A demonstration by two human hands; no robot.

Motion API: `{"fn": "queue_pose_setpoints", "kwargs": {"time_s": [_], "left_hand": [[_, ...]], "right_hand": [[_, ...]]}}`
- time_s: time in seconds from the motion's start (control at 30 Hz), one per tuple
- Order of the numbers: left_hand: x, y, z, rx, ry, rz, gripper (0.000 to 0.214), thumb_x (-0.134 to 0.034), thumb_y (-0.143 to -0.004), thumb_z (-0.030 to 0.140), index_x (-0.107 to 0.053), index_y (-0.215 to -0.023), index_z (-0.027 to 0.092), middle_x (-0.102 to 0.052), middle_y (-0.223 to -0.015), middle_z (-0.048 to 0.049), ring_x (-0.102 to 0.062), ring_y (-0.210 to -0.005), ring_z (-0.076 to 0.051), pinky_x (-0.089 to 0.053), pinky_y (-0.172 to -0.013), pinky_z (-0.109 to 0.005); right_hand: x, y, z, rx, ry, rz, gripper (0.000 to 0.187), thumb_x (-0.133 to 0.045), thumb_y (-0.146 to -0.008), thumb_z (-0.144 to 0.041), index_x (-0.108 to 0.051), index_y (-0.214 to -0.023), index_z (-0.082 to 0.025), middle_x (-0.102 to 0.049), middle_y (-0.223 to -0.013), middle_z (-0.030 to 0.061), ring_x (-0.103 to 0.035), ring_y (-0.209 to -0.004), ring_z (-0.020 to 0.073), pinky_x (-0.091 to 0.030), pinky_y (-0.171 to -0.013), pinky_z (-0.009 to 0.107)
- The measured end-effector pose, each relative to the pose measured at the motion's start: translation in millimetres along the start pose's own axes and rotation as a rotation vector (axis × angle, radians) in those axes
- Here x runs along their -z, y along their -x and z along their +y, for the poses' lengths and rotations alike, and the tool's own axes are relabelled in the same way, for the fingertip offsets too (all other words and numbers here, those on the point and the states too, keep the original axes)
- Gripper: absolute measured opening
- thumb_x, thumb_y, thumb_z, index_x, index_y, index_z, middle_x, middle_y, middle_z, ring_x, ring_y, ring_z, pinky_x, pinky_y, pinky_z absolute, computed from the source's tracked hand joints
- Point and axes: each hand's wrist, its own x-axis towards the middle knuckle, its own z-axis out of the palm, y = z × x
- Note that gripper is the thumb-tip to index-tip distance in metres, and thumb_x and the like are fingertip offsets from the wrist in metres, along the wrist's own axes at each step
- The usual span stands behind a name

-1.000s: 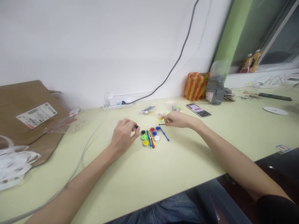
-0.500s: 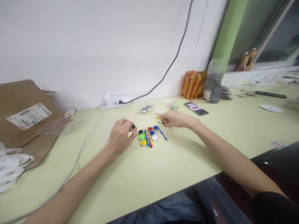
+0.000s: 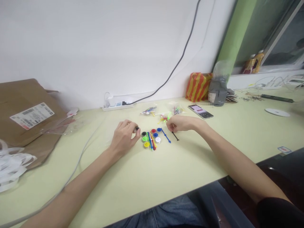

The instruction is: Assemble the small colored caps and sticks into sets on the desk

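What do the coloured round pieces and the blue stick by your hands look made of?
The coloured round pieces look like moulded plastic: saturated, even colour with a slight sheen. The blue stick looks like similar plastic, smooth and uniformly coloured, though it is too small to be sure.

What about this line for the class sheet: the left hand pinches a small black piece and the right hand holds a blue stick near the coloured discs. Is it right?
Not quite: in the head view, the right hand holds a black stick, not blue. The blue stick lies on the table. The left hand does pinch the small black piece near the coloured discs.
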Motion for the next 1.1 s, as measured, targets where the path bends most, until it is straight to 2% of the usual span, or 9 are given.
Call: {"fn": "queue_pose_setpoints", "kwargs": {"time_s": [0.13, 0.27, 0.5, 0.63, 1.1], "left_hand": [[-0.5, 0.5, -0.6, -0.008, -0.009, 0.005, 0.007, -0.053, -0.091, 0.021, -0.055, -0.085, 0.020, -0.061, -0.075, -0.0036, -0.057, -0.082, -0.022, -0.045, -0.076, -0.038], [-0.7, 0.8, -0.5, -0.015, -0.007, 0.005, 0.006, -0.053, -0.091, 0.020, -0.055, -0.085, 0.020, -0.061, -0.075, -0.0035, -0.058, -0.082, -0.022, -0.045, -0.076, -0.038], [-1.0, 0.5, 0.4, -0.021, -0.013, 0.003, 0.007, -0.052, -0.091, 0.021, -0.055, -0.085, 0.020, -0.062, -0.075, -0.0033, -0.058, -0.082, -0.022, -0.045, -0.076, -0.038], [-0.5, 0.5, 1.2, -0.019, -0.018, -0.006, 0.008, -0.052, -0.091, 0.021, -0.056, -0.085, 0.019, -0.063, -0.076, -0.0041, -0.058, -0.082, -0.022, -0.045, -0.076, -0.038], [-0.6, 0.5, 1.7, -0.037, -0.033, -0.001, 0.008, -0.052, -0.092, 0.021, -0.056, -0.085, 0.019, -0.062, -0.077, -0.0044, -0.057, -0.083, -0.021, -0.046, -0.076, -0.037]], "right_hand": [[1.9, 1.4, 0.0, -0.066, -0.005, 0.052, 0.011, -0.063, -0.074, -0.006, -0.065, -0.078, -0.017, -0.069, -0.083, 0.0042, -0.059, -0.070, 0.0155, -0.038, -0.056, 0.025], [-1.9, -2.7, 2.2, -0.101, 0.007, 0.026, 0.004, -0.067, -0.076, -0.014, -0.065, -0.075, -0.016, -0.070, -0.081, 0.0045, -0.060, -0.070, 0.0166, -0.038, -0.056, 0.026], [-8.1, -7.9, -9.7, -0.023, 0.040, 0.077, 0.008, -0.064, -0.077, -0.011, -0.066, -0.071, -0.016, -0.067, -0.073, 0.0028, -0.055, -0.063, 0.0135, -0.036, -0.056, 0.025], [-6.9, -7.3, -16.7, -0.019, 0.057, 0.068, 0.006, -0.063, -0.078, -0.012, -0.067, -0.075, -0.015, -0.068, -0.075, 0.0028, -0.054, -0.063, 0.0125, -0.035, -0.057, 0.024], [-10.6, -9.9, -14.3, 0.039, 0.072, 0.061, 0.006, -0.061, -0.082, -0.016, -0.067, -0.080, -0.015, -0.064, -0.074, 0.0023, -0.052, -0.063, 0.0124, -0.035, -0.060, 0.024]]}}
